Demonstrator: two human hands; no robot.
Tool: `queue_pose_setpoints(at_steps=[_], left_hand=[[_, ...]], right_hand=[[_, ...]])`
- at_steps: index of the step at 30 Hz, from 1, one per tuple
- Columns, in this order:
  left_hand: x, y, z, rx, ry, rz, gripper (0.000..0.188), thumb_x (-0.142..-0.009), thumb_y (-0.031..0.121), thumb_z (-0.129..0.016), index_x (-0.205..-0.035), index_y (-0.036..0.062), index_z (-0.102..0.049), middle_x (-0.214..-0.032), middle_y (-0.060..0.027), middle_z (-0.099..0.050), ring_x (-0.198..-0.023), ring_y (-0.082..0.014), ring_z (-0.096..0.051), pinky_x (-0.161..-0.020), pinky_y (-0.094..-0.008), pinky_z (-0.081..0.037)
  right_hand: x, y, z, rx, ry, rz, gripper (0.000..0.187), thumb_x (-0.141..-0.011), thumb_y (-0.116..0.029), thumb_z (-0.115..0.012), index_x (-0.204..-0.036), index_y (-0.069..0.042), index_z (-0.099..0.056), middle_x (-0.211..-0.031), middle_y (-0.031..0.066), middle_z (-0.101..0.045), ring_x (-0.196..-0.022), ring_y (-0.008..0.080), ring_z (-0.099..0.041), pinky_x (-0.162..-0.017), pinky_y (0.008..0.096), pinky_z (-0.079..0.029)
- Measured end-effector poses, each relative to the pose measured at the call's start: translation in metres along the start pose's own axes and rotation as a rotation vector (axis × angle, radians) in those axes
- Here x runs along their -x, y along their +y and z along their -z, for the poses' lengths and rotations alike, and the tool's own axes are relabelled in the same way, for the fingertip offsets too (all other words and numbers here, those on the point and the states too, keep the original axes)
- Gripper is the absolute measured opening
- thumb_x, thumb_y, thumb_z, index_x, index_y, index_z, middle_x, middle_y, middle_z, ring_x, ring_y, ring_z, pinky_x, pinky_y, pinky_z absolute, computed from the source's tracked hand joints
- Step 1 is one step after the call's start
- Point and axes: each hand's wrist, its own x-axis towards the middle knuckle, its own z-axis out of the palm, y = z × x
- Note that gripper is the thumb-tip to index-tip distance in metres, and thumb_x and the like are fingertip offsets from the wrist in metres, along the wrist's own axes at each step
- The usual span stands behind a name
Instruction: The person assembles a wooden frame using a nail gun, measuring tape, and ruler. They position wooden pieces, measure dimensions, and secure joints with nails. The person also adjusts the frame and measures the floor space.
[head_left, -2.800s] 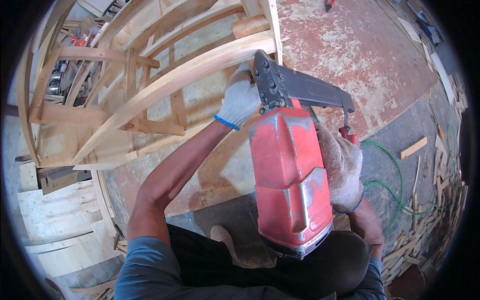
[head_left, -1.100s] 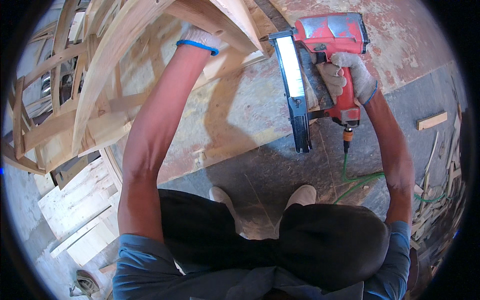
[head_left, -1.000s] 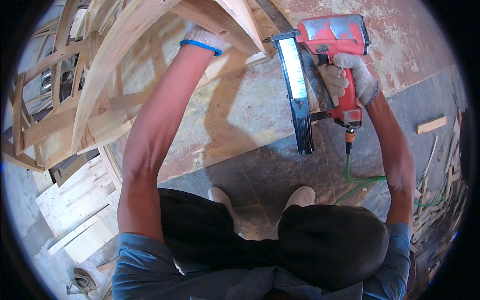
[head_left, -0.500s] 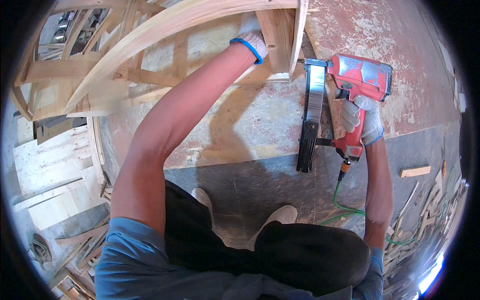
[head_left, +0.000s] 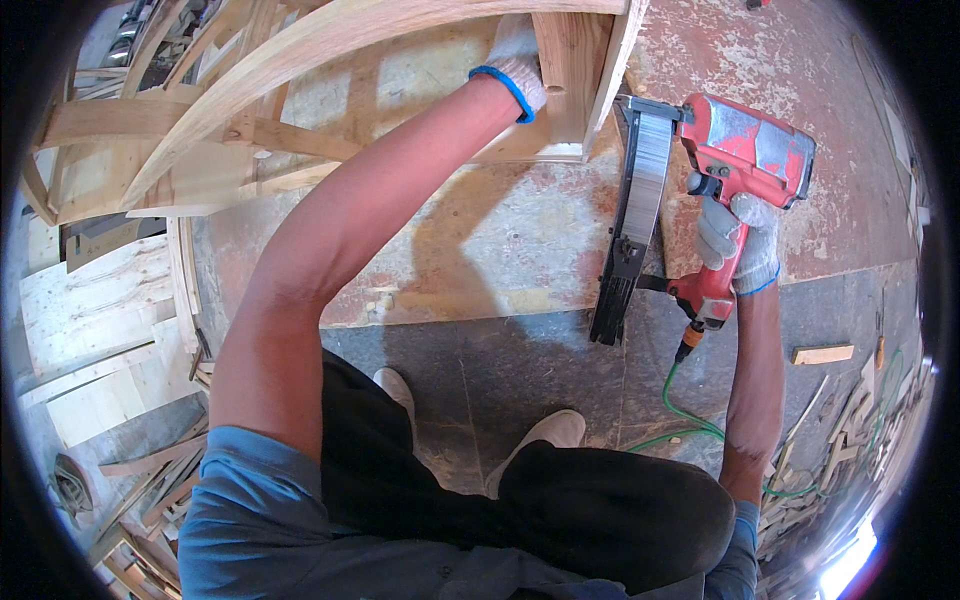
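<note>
Right hand [head_left: 738, 245], gloved, wrapped closed round the handle of a red pneumatic nail gun [head_left: 750, 150], right of centre in the upper frame; a fingertip lies by the trigger, a hold that seems to carry weight and aim single-handed. Nose faces left, just beside the edge board [head_left: 613, 80] of a curved wooden frame [head_left: 100, 122]; contact cannot be told. Left hand [head_left: 515, 70], gloved, upper centre, inside that frame beside a short plank [head_left: 575, 60]; fingers hidden, so cannot tell how open or whether gripping; probably there to steady the plank from behind. Curved rib [head_left: 350, 28] arcs across upper left. Green air hose [head_left: 680, 408] hangs from the handle's base, apparently clear of the nose. Wood block [head_left: 822, 354] and scrap strips [head_left: 845, 430] lower right; plywood sheets [head_left: 95, 290] at left
</note>
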Motion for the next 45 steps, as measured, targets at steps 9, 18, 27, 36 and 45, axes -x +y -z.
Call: queue_pose_setpoints(at_steps=[9,18,27,36,45], left_hand=[[0.004,-0.002,-0.005,-0.069,-0.010,-0.027,0.054,-0.110,0.044,-0.035,-0.152,0.0122,-0.042,-0.149,-0.0093,-0.052,-0.132,-0.0281,-0.053,-0.112,-0.0419,-0.045],[-0.002,-0.008,-0.017,0.006,-0.220,-0.001,0.058,-0.111,0.049,-0.029,-0.154,0.0125,-0.041,-0.151,-0.0095,-0.053,-0.133,-0.0294,-0.055,-0.111,-0.0446,-0.048],[-0.003,-0.006,-0.013,-0.072,-0.054,-0.102,0.054,-0.109,0.048,-0.035,-0.147,0.0123,-0.048,-0.141,-0.0105,-0.060,-0.124,-0.0295,-0.062,-0.101,-0.0438,-0.055],[-0.007,-0.006,-0.012,-0.055,-0.060,-0.083,0.053,-0.109,0.047,-0.036,-0.145,0.0112,-0.049,-0.137,-0.0112,-0.063,-0.119,-0.0295,-0.064,-0.099,-0.0438,-0.057],[-0.011,-0.003,-0.003,0.075,-0.153,-0.005,0.051,-0.109,0.046,-0.036,-0.140,0.0095,-0.052,-0.131,-0.0128,-0.066,-0.114,-0.0295,-0.067,-0.094,-0.0440,-0.059]], right_hand=[[0.005,-0.001,0.002,-0.038,0.027,-0.036,0.058,-0.093,-0.027,-0.064,-0.134,0.012,-0.049,-0.060,-0.0001,-0.046,-0.042,0.0139,-0.046,-0.037,0.0348,-0.040],[0.013,-0.005,-0.031,0.076,0.161,0.056,0.057,-0.092,-0.027,-0.064,-0.132,0.011,-0.051,-0.061,-0.0006,-0.046,-0.042,0.0137,-0.046,-0.038,0.0336,-0.041],[0.012,-0.022,-0.051,0.051,0.053,0.115,0.063,-0.089,-0.027,-0.068,-0.132,0.013,-0.047,-0.060,0.0006,-0.048,-0.041,0.0150,-0.047,-0.037,0.0339,-0.040],[0.005,-0.028,-0.058,0.014,-0.030,0.078,0.062,-0.089,-0.027,-0.070,-0.131,0.012,-0.048,-0.058,0.0004,-0.048,-0.041,0.0149,-0.048,-0.037,0.0342,-0.041],[0.000,-0.049,-0.048,0.030,-0.107,0.003,0.063,-0.089,-0.026,-0.072,-0.132,0.012,-0.046,-0.058,0.0002,-0.046,-0.044,0.0159,-0.048,-0.040,0.0349,-0.041]])
